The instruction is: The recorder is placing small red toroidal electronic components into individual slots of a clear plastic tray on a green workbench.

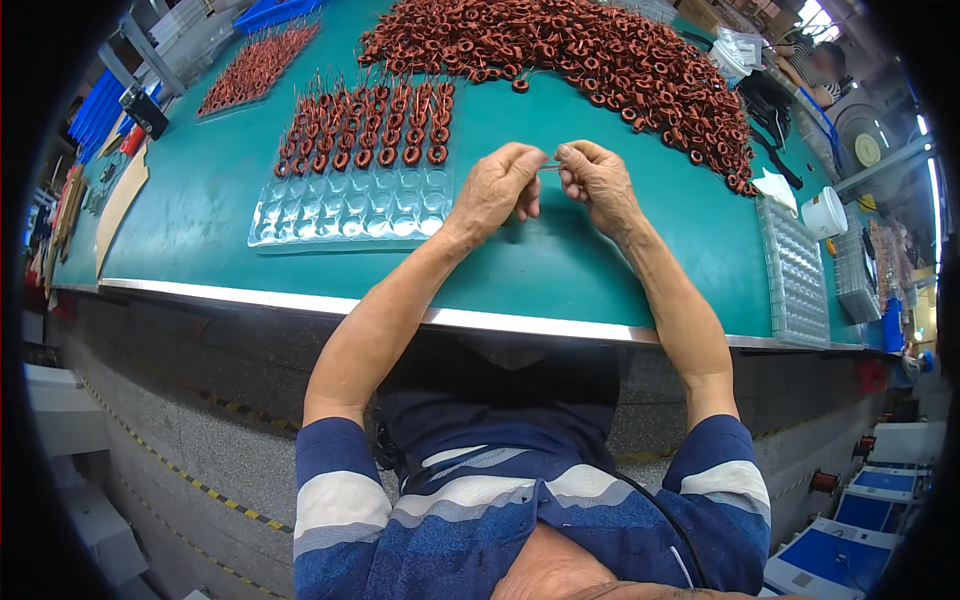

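Above the green table, my left hand [494,192] and my right hand [602,186] are close together, fingertips pinched. Thin wire leads [549,167] stretch across the small gap between them, gripped at both ends. Any coil on these leads is hidden by my fingers. Left of my left hand lies a clear plastic tray [345,243] with round pockets. Its far rows hold copper-red ring coils [387,157] with their leads sticking up, and its near rows have bare pockets.
A large heap of loose ring coils [600,60] spreads across the far side and right. Another filled coil tray [258,70] sits at the far left. Stacked clear trays [795,275] and a white tub [824,214] stand at right. The table's pale front edge [540,325] runs beneath my forearms.
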